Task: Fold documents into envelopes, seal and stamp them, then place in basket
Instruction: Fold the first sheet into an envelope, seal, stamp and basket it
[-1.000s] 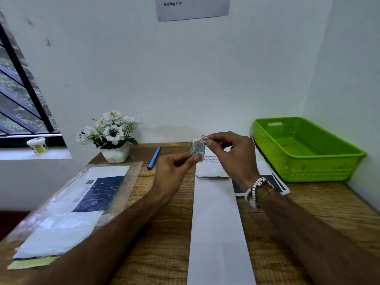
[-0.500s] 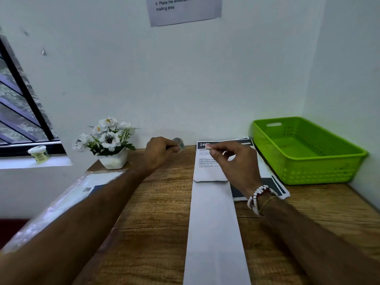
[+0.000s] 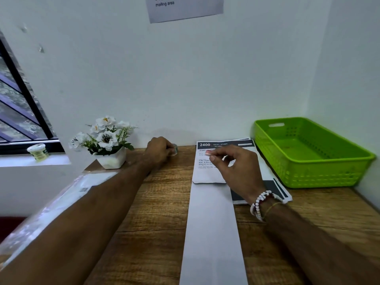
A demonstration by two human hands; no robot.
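Wood-grain desk (image 3: 156, 223), brown and matte, is seen under two bare forearms reaching away from the camera. One long white envelope (image 3: 213, 233), smooth and rectangular, is laid lengthwise from the near edge toward the wall. One printed document (image 3: 202, 171) is tucked into its far open end, text side up and partly sticking out. More printed sheets (image 3: 275, 188) are stacked under it, fanned slightly; the count cannot be told.

Right hand (image 3: 236, 169) is held above the document, wrist raised, thumb and forefinger pinched on a small pale piece (image 3: 208, 154) too small to identify, other fingers curled. Two bands are worn on that wrist: one of white beads (image 3: 259, 203), one thin and gold-coloured.

Left arm is stretched further, to the far desk edge by the wall. Left hand (image 3: 158, 151) is set knuckles up, fingers curled round one small clear roll (image 3: 175, 150), which is touching the desk.

One clear plastic sleeve (image 3: 51, 210) of papers, glossy, is seen at the left, partly hidden by the left arm. One white faceted pot (image 3: 112, 160) of white flowers is placed at the far left corner. One green perforated plastic basket (image 3: 329, 175), rectangular, is set at the far right, just beside the sheets. One small lidded jar (image 3: 38, 152) is on the window sill. One paper notice (image 3: 185, 7) is fixed to the wall.
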